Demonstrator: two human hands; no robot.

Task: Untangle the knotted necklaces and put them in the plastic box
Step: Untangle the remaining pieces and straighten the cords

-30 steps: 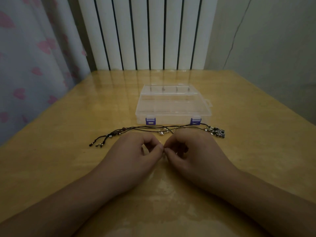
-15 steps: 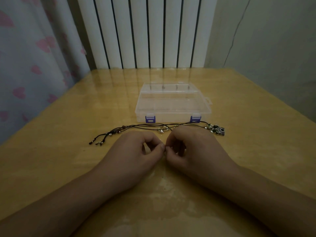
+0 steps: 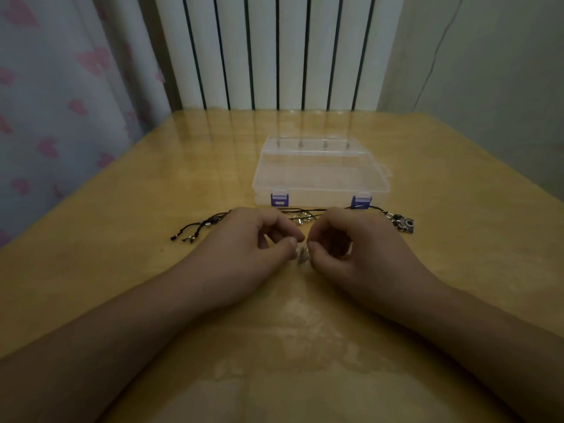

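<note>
Head view. Left hand point(image 3: 244, 248) and right hand point(image 3: 357, 248) meet thumb to thumb on the glossy wooden table point(image 3: 122, 270), fingers curled, each pinching a small pale metallic piece point(image 3: 302, 254) between them. The black-cord necklaces point(image 3: 207, 224) lie tangled just beyond the knuckles, touching the closed clear plastic box with blue latches point(image 3: 320, 175).
</note>
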